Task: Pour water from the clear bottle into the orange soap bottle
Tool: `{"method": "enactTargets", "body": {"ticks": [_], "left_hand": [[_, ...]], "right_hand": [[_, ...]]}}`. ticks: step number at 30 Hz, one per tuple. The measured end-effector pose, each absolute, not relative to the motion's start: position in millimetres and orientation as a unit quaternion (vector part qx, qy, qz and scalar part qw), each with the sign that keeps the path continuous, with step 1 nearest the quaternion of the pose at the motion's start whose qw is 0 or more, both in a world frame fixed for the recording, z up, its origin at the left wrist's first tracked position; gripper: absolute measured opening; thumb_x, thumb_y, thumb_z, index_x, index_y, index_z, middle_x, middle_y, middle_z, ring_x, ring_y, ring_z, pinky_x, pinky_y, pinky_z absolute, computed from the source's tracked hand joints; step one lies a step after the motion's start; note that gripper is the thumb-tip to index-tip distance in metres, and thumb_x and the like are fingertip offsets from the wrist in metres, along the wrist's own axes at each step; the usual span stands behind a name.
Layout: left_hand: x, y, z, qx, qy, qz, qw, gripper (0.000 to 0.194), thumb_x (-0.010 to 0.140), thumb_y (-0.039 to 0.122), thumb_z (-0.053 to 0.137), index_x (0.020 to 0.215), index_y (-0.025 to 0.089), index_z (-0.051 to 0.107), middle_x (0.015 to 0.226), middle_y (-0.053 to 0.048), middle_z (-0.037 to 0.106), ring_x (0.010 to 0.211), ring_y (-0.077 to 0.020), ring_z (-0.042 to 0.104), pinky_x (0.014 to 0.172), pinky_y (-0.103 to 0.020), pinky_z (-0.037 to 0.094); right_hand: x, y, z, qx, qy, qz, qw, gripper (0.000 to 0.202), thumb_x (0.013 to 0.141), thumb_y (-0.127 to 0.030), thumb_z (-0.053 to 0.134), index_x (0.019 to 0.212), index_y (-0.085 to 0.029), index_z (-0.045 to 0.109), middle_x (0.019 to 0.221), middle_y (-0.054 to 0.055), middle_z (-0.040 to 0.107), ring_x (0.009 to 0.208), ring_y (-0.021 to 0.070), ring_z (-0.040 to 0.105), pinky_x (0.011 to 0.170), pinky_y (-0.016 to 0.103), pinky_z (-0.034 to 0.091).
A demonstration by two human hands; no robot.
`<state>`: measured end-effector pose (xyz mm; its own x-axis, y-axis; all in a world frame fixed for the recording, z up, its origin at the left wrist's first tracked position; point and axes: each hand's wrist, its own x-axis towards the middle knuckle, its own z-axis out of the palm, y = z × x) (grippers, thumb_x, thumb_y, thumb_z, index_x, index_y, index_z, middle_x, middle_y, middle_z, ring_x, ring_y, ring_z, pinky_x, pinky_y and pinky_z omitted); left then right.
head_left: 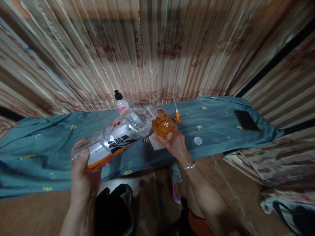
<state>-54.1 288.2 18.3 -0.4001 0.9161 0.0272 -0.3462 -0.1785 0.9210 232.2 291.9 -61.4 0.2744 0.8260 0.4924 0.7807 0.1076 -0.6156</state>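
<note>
My left hand point(85, 167) is wrapped round the base of a large clear plastic bottle point(113, 139) with a white, black and orange label. The bottle is tilted, its neck pointing right and up. Its mouth is close to the neck of a small orange see-through bottle point(162, 126); whether they touch I cannot tell. My right hand point(176, 142) grips that orange bottle, which has no cap on it. Behind the orange bottle lies an orange pump top point(177, 115) with a clear tube. A white round cap point(198, 140) lies to the right of my right hand.
A teal cloth point(214, 118) covers the long bench. A pump bottle with a black top point(118, 95) stands at the back, and a white tissue point(155, 143) lies under my right hand. A dark phone point(246, 120) rests on the right. Patterned curtains point(157, 49) hang behind.
</note>
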Motion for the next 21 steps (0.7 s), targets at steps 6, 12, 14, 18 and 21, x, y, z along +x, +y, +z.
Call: {"method": "enactTargets", "body": {"ticks": [6,12,14,18,21], "left_hand": [[-49.4,289.3,23.1,0.305,0.465,0.703,0.444,0.071,0.038,0.056,0.107,0.093,0.023,0.077,0.089,-0.001,0.076,0.063,-0.0195,0.066,0.035,-0.025,0.048],[-47.7,288.6,27.7,0.296,0.469,0.704,0.443,0.074,0.032,0.055,0.108,0.093,0.025,0.078,0.09,0.0,0.076,0.064,-0.0207,0.067,0.032,-0.027,0.052],[-47.9,288.7,26.6,0.298,0.467,0.704,0.445,0.074,0.033,0.056,0.109,0.094,0.025,0.078,0.091,0.0,0.076,0.065,-0.0205,0.066,0.032,-0.027,0.052],[-48.9,289.3,22.9,0.303,0.457,0.707,0.447,0.073,0.038,0.055,0.109,0.097,0.026,0.078,0.095,0.0,0.077,0.068,-0.0206,0.067,0.034,-0.026,0.052],[-49.2,289.1,21.8,0.31,0.451,0.709,0.445,0.07,0.041,0.052,0.109,0.098,0.026,0.079,0.096,0.0,0.077,0.07,-0.0209,0.069,0.036,-0.026,0.052]], "right_hand": [[233.7,292.5,-63.2,-0.671,-0.602,0.024,0.432,0.074,0.089,-0.054,0.088,0.146,-0.017,0.058,0.121,0.019,0.087,0.107,0.0379,0.086,0.089,0.048,0.071],[232.6,293.3,-62.3,-0.674,-0.6,0.025,0.431,0.071,0.09,-0.052,0.088,0.144,-0.018,0.058,0.122,0.018,0.087,0.108,0.037,0.086,0.089,0.047,0.071],[232.1,293.3,-61.3,-0.673,-0.599,0.028,0.433,0.071,0.089,-0.051,0.089,0.144,-0.018,0.058,0.122,0.018,0.087,0.108,0.0369,0.086,0.089,0.046,0.071],[231.5,293.0,-59.7,-0.676,-0.595,0.033,0.433,0.071,0.089,-0.05,0.09,0.143,-0.017,0.058,0.121,0.018,0.087,0.107,0.0364,0.087,0.089,0.045,0.071],[231.4,292.4,-58.4,-0.678,-0.595,0.037,0.431,0.07,0.089,-0.05,0.089,0.143,-0.019,0.058,0.122,0.017,0.087,0.108,0.0362,0.087,0.089,0.045,0.071]]}}
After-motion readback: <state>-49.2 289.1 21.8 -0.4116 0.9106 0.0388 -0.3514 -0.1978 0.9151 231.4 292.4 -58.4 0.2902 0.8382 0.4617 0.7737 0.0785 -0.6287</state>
